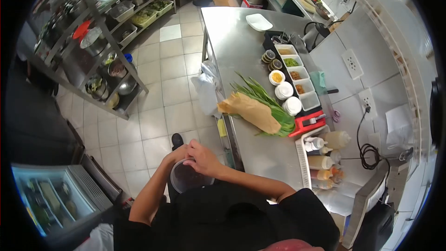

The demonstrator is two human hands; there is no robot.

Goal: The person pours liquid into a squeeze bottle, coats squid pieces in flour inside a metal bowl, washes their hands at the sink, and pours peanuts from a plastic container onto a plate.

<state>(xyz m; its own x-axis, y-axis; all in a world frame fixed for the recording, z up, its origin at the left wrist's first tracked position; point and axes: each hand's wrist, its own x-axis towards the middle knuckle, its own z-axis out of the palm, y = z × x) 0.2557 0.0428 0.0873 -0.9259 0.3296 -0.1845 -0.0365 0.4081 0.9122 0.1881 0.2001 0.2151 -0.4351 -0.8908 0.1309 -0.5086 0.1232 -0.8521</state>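
A round, see-through plastic tub (189, 179) with something dark in it is held close in front of my black shirt. My right hand (203, 159) comes across from the right, its fingers bent and gripping the rim. Behind the far edge of the tub is my left hand (179, 153), closed against the rim and touching my right hand; most of its fingers are hidden. What the dark content is, I cannot make out.
Right of me runs a steel counter (232, 56) with green leaves in brown paper (253, 111), white lidded jars (284, 91), a topping tray (302, 74) and a basket of squeeze bottles (304, 160). An open fridge (55, 195) stands at left, near a loaded shelf rack (111, 42).
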